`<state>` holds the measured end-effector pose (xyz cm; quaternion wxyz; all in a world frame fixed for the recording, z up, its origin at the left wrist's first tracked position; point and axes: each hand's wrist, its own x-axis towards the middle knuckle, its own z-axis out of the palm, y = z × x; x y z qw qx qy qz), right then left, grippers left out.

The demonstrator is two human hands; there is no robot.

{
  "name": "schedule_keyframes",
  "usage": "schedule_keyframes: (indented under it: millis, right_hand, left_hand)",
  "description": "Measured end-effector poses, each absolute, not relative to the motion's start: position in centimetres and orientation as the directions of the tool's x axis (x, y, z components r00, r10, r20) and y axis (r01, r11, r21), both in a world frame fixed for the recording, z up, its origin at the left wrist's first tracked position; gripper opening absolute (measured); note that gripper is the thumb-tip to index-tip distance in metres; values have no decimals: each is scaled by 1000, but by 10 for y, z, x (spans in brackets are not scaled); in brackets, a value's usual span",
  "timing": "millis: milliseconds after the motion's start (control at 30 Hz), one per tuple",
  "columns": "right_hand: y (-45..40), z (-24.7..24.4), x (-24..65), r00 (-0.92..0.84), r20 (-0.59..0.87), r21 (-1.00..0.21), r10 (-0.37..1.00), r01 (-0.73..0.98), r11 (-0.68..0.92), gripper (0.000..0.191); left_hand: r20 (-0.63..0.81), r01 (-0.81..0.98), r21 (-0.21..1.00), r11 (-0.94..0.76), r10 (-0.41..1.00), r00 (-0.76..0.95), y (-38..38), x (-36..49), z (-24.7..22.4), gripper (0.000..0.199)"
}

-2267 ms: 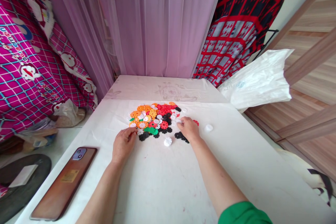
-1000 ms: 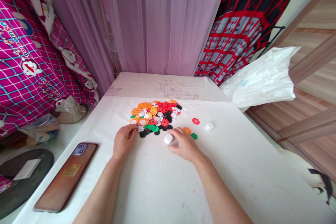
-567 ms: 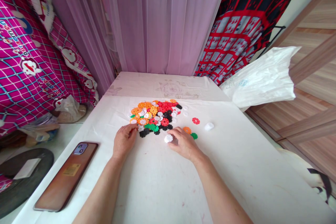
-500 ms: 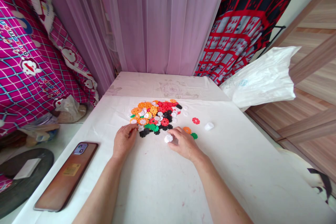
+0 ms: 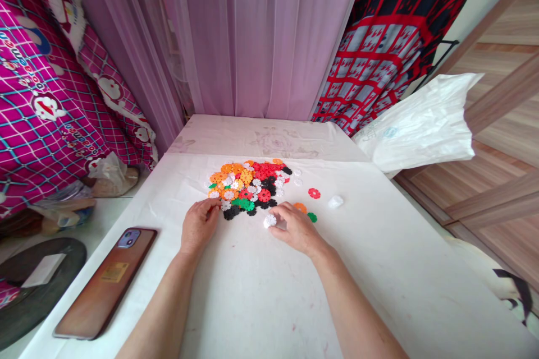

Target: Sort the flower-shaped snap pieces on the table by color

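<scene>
Between the thumb and fingers of my right hand (image 5: 298, 231) is a white piece of notched snowflake discs (image 5: 270, 221), held just above the tabletop in front of the pile. My left hand (image 5: 200, 226) rests at the near left edge of the pile, fingers curled together; whatever they may hold is hidden. The pile of flower-shaped plastic discs (image 5: 243, 182) mixes orange, red, black, white and green. Beyond my right fingers lie an orange disc (image 5: 300, 208) and a green disc (image 5: 312, 217). A red disc (image 5: 314, 193) and a white clump of discs (image 5: 336, 202) sit farther right.
A brown phone (image 5: 106, 283) lies face down on the left of the white-covered table (image 5: 252, 303). At the right edge a white plastic bag (image 5: 425, 123) juts out. Purple curtains (image 5: 261, 33) hang behind. A dark round stool top (image 5: 37, 291) stands at lower left.
The white piece in my right fingers has tilted slightly. Both hands stay in nearly the same place, and the pile looks the same.
</scene>
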<state>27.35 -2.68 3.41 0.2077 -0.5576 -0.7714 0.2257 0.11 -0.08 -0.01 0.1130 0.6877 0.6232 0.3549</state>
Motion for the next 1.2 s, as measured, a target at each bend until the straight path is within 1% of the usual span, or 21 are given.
schedule_keyframes:
  millis: [67,133,267,367,500,667,733,767,833,900,967,1067,1200]
  right_hand:
    - [-22,33,276,-291,95,-584,952,758,290,28]
    - [-11,31,280,-240,112,-557,964,788,261,25]
    - [20,30,284,-18,62,-378,998,925,40,27]
    - [38,33,282,37,6,-280,999,959,-34,28]
    - [46,35,277,57,-43,-254,997,965,-66,26]
    - [42,29,278,78,4,-216,997,974,-75,23]
    - [34,26,282,83,55,-231,995,971,-68,21]
    - [28,24,284,86,90,-263,992,963,-60,21]
    - [15,22,287,84,148,-375,986,927,-22,20]
    - [-1,22,287,38,170,-493,985,869,52,18]
    - [-14,25,283,-55,166,-547,985,826,138,17]
    - [-26,33,273,-161,158,-524,974,822,221,16]
    - [-28,43,264,-180,116,-472,977,855,214,17]
  left_hand:
    - [347,775,600,-196,937,-32,-1,1,0,29]
    - [344,775,603,-190,938,-38,-1,1,0,29]
    - [339,780,597,-187,940,-35,0,2,0,29]
    - [338,784,592,-188,940,-30,0,2,0,28]
    - [336,784,593,-184,941,-33,0,1,-1,28]
    - [338,776,603,-186,940,-37,0,1,-1,28]
    - [334,774,607,-181,941,-43,0,1,-1,28]
    - [332,773,608,-178,942,-44,-1,1,-1,28]
    - [329,773,610,-177,943,-43,-1,1,0,27]
    - [328,772,611,-178,944,-42,-1,1,-1,27]
    - [329,771,612,-178,943,-44,-1,1,-1,26]
    - [329,770,612,-179,943,-43,-1,1,0,26]
    - [324,772,609,-179,945,-37,-1,1,-1,27]
